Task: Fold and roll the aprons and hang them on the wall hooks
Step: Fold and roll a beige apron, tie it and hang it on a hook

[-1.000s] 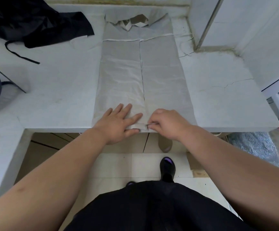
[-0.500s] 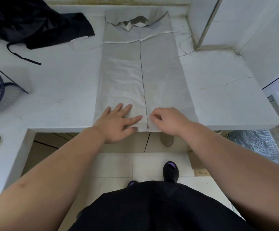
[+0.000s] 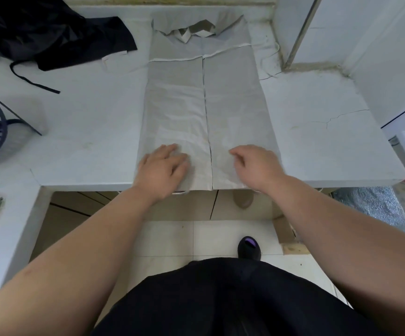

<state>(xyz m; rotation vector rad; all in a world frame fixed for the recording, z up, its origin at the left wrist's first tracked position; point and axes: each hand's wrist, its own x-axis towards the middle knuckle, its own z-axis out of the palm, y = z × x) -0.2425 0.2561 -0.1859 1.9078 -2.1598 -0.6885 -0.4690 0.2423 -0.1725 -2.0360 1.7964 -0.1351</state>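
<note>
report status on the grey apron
Left hand, right hand rest on grey apron, near end. Sides folded in, not rolled. Black cloth far left, clear.

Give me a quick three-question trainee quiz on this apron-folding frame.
1. True or false: the grey apron lies rolled up on the counter.
2. Where is the black cloth? A: far left of the counter. B: on the floor. C: on top of the grey apron.
3. Fill in: the left hand and right hand are both at the apron's ___ end.
Key: 1 false, it lies flat, sides folded to the middle. 2 A. 3 near.
</note>
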